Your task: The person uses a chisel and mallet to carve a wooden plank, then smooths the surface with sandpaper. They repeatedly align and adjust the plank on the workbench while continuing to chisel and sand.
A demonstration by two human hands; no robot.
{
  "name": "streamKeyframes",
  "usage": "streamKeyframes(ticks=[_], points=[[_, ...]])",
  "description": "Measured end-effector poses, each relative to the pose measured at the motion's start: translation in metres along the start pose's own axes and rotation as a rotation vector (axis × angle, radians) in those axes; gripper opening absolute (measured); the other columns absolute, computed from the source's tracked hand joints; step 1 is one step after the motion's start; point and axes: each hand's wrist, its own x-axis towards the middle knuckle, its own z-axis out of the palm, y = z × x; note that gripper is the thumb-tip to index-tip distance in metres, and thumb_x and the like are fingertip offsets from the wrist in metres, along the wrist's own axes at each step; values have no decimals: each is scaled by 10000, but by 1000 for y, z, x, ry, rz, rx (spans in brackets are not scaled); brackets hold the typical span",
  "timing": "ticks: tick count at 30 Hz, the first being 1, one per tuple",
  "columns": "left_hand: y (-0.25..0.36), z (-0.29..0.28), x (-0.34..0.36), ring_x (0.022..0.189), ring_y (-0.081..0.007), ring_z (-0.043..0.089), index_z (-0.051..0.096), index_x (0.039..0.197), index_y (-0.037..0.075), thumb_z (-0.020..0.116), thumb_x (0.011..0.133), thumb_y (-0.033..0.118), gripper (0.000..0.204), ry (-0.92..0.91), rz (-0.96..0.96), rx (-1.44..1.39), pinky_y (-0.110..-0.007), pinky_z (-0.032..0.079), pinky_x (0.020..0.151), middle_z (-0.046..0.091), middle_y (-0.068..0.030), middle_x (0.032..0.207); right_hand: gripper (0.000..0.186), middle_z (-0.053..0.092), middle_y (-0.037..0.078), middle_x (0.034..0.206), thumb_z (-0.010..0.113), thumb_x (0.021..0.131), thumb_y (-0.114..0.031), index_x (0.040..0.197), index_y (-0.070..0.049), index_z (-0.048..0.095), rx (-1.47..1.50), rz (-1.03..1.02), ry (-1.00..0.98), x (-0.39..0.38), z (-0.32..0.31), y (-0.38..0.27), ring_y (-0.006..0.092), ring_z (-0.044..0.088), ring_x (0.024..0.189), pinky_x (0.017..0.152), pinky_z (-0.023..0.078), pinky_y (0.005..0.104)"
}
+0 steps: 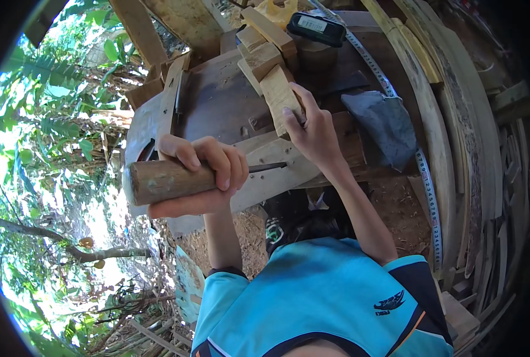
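My left hand (208,166) is wrapped round the thick, round wooden handle of a chisel (172,183). Its narrow dark blade points right, above a pale board (277,152) on the bench. My right hand (312,128) grips the near end of a light wooden block (278,92), thumb on the top face and index finger along the right side. The block's far end meets several other wooden pieces (263,56) stacked behind it.
A tape measure (316,28) with a black case lies at the back, its blade curving down the right side past a grey cloth-like piece (384,128). Long planks (437,119) are piled at right. A wooden strip (171,98) edges the brown bench top (217,101); plants grow at left.
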Motion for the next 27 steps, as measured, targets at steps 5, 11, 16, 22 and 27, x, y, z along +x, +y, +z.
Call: streamKeyframes(ticks=[5, 11, 16, 22, 27], points=[[-1, -2, 3, 337, -96, 424, 404, 905, 142, 395, 709, 795, 682, -35, -42, 35, -222, 368, 293, 428, -21, 531, 467, 580, 202, 604, 536, 836, -203, 1217, 42, 423, 17, 7, 3, 0, -1, 0, 324, 628, 587, 560, 479, 390], [-9, -14, 4, 307, -92, 297, 400, 896, 138, 393, 697, 807, 698, 185, -22, -140, -229, 261, 271, 368, -21, 492, 466, 586, 216, 618, 533, 837, -203, 1217, 43, 424, 3, 12, -5, 0, -1, -2, 338, 635, 622, 580, 488, 400], [-1, -32, 2, 312, -75, 289, 473, 840, 161, 342, 746, 784, 644, 437, -79, -64, -213, 233, 280, 357, 3, 501, 462, 593, 219, 625, 529, 837, -199, 1215, 45, 425, -5, 22, -16, 0, -2, -2, 345, 634, 627, 587, 492, 402], [-5, -22, -4, 313, -91, 305, 427, 898, 117, 379, 733, 785, 689, 74, 26, -154, -220, 244, 282, 380, -23, 508, 458, 593, 220, 622, 526, 836, -197, 1212, 45, 430, -17, -42, 14, 0, 0, 1, 351, 633, 628, 596, 497, 406], [-13, 12, 9, 312, -98, 306, 384, 893, 94, 427, 722, 776, 705, -33, -142, 23, -228, 246, 283, 375, -33, 490, 464, 613, 246, 711, 532, 832, -200, 1211, 47, 429, -21, -62, 6, 1, 1, 4, 365, 637, 709, 638, 509, 399]])
